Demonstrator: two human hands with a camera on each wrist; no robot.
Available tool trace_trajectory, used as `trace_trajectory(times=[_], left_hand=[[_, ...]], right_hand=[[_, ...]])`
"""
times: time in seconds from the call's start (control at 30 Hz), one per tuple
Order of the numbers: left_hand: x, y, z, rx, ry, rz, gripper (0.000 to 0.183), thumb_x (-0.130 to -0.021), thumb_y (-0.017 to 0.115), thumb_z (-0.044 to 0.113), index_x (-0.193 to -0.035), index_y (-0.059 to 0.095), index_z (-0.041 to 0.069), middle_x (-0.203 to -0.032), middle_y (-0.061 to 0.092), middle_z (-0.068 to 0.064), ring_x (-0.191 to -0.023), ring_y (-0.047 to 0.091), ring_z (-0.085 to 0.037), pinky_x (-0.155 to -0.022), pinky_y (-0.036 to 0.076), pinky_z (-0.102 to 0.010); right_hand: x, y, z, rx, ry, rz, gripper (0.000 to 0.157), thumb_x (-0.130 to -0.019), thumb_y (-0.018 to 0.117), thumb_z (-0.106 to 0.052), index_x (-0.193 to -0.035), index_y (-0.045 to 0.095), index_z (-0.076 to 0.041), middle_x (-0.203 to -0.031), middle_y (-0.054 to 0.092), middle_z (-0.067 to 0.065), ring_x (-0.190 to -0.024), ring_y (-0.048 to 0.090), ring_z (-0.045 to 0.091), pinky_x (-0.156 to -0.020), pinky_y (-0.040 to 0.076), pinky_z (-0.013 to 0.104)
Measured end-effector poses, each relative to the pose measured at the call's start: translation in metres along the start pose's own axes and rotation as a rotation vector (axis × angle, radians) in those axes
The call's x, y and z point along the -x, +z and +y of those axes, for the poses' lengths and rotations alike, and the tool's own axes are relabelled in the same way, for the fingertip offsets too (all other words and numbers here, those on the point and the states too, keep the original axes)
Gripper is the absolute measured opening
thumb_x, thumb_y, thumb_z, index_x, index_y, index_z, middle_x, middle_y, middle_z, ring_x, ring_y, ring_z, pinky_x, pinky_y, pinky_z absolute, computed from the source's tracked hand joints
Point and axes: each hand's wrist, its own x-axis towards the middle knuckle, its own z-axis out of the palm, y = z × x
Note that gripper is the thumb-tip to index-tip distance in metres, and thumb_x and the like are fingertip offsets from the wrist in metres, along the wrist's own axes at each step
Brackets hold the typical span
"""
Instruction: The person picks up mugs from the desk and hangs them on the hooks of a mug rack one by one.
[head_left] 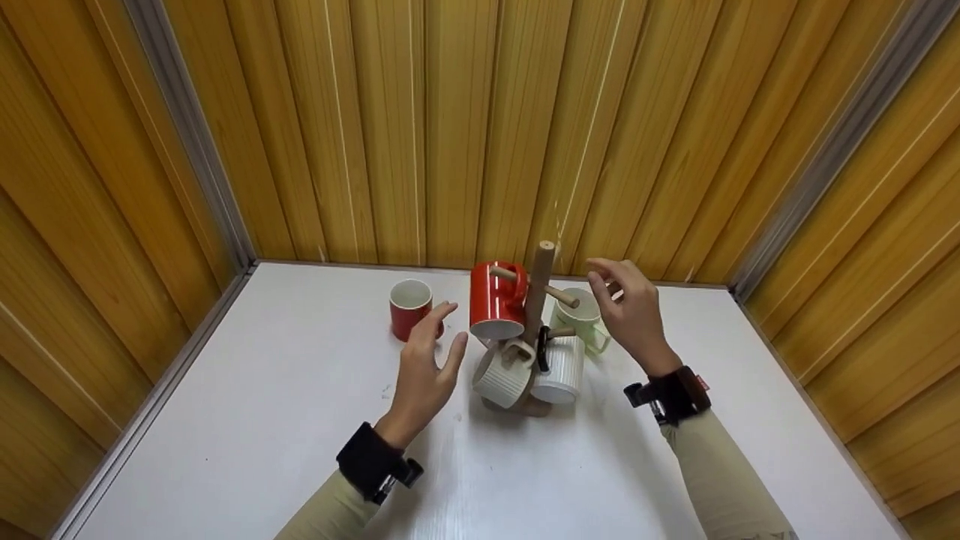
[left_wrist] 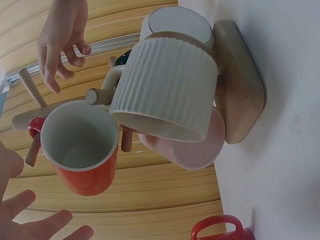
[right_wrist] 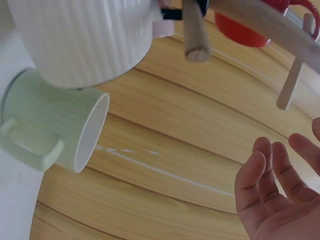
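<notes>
A wooden mug stand (head_left: 545, 259) carries a red mug (head_left: 484, 307) on an upper peg, its white opening facing outward in the left wrist view. Lower down hang a cream ribbed mug (head_left: 501, 376) and a white ribbed mug (head_left: 566, 367) with a black handle. A pink mug (left_wrist: 197, 147) shows behind them in the left wrist view. My left hand (head_left: 426, 379) is left of the hanging red mug, fingers extended, thumb apart, holding nothing. To the right of the stand, my right hand (head_left: 631, 311) is raised near a bare upper peg (head_left: 564, 297), fingers loosely bent and holding nothing.
On the white table (head_left: 300, 420), a second red mug (head_left: 403, 321) stands upright at the back, beyond my left hand. A pale green mug (right_wrist: 55, 120) stands behind the stand at the right. Wood-patterned panels (head_left: 457, 135) enclose the back and sides.
</notes>
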Motion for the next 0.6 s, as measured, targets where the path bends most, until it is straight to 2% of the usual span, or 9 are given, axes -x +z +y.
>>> trace_trajectory(times=[0.13, 0.23, 0.4, 0.6], left_hand=[[0.005, -0.007, 0.001, -0.024, -0.004, -0.007, 0.043, -0.099, 0.069, 0.013, -0.139, 0.058, 0.002, -0.138, 0.062, -0.010, -0.122, 0.058, -0.025, -0.107, 0.046, -0.046], [0.008, -0.012, 0.001, -0.037, -0.007, -0.009, 0.044, -0.099, 0.069, 0.015, -0.140, 0.057, 0.004, -0.139, 0.061, -0.009, -0.127, 0.056, -0.024, -0.110, 0.045, -0.047], [0.015, -0.018, 0.000, -0.056, -0.005, -0.010, 0.046, -0.097, 0.071, 0.016, -0.140, 0.058, 0.006, -0.142, 0.059, -0.010, -0.133, 0.054, -0.025, -0.112, 0.043, -0.049], [0.020, -0.021, -0.001, -0.072, -0.012, -0.021, 0.046, -0.096, 0.073, 0.014, -0.139, 0.058, 0.007, -0.144, 0.058, -0.009, -0.135, 0.052, -0.025, -0.113, 0.041, -0.050]], right_hand=[[-0.006, 0.007, 0.013, 0.035, 0.087, -0.101, 0.027, -0.098, 0.070, -0.014, -0.123, 0.071, -0.004, -0.104, 0.066, 0.015, -0.078, 0.066, 0.024, -0.069, 0.054, 0.040], [-0.009, 0.014, 0.023, 0.083, 0.167, -0.232, 0.034, -0.099, 0.070, -0.020, -0.131, 0.068, -0.007, -0.116, 0.061, 0.020, -0.091, 0.064, 0.032, -0.076, 0.053, 0.048], [-0.009, 0.025, 0.041, 0.174, 0.239, -0.418, 0.048, -0.098, 0.072, -0.027, -0.140, 0.060, -0.009, -0.132, 0.053, 0.026, -0.115, 0.053, 0.050, -0.091, 0.047, 0.062], [-0.009, 0.037, 0.058, 0.204, 0.297, -0.556, 0.059, -0.094, 0.075, -0.026, -0.148, 0.053, -0.012, -0.146, 0.045, 0.028, -0.122, 0.046, 0.059, -0.095, 0.044, 0.068]])
